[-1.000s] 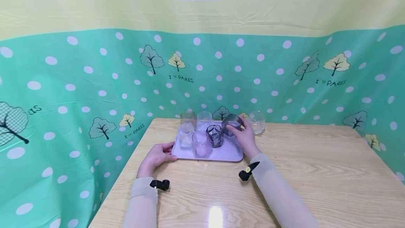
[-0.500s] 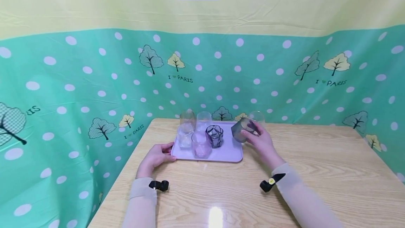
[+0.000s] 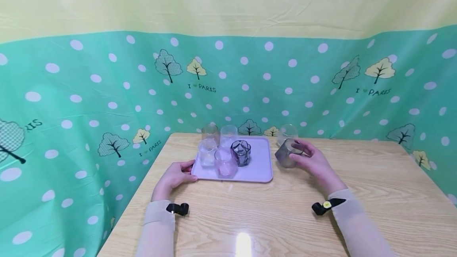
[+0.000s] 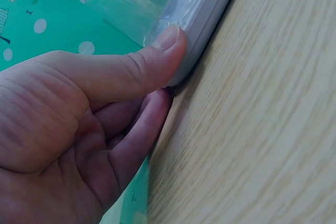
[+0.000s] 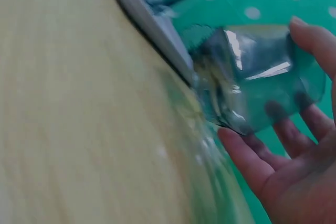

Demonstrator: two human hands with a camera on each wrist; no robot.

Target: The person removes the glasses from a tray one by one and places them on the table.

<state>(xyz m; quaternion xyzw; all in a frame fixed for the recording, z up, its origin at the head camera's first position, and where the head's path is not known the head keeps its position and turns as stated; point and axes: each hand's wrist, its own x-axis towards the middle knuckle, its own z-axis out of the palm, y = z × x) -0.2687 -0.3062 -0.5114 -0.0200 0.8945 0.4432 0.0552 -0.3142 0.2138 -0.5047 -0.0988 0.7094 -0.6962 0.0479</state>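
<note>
My right hand grips a smoky grey glass and holds it tilted just to the right of the tray. In the right wrist view the thumb and fingers wrap around this grey glass. My left hand pinches the near left corner of the lilac tray, thumb on top and fingers below, as the left wrist view shows on the tray rim. On the tray stand a dark patterned glass, a pinkish glass, a clear glass, an amber-tinted glass and another clear glass.
Behind the held glass, a clear glass stands on the wooden table right of the tray. A green dotted curtain hangs along the table's back edge and left side.
My right hand has carried the grey glass off the tray, moving right and toward me. The left hand keeps its hold on the tray corner.
</note>
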